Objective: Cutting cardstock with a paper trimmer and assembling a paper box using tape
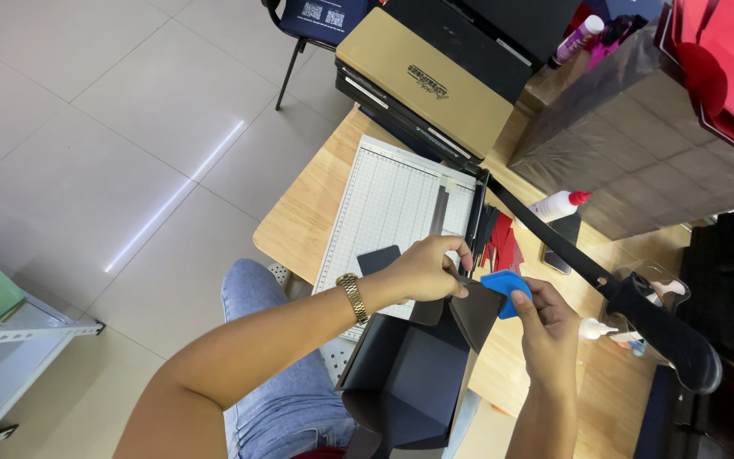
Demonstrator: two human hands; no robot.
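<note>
A black box (409,382) rested over the lap; the left hand (425,270) pinched its flap while the right hand (545,319) gripped a blue scraper (503,289). Beyond lay a wooden table (307,221), paper cutter (388,208) and tiled floor (87,144).

The folded card (418,374) near the middle was black, and the small scraper (503,289) beside it was bright blue. The paper cutter's board (384,208) was white with a fine grey grid. Right of it lay red paper scraps (503,242). At the far side sat a tan box (422,76). The wristwatch (352,297) was gold, the jeans (290,399) light blue.
</note>
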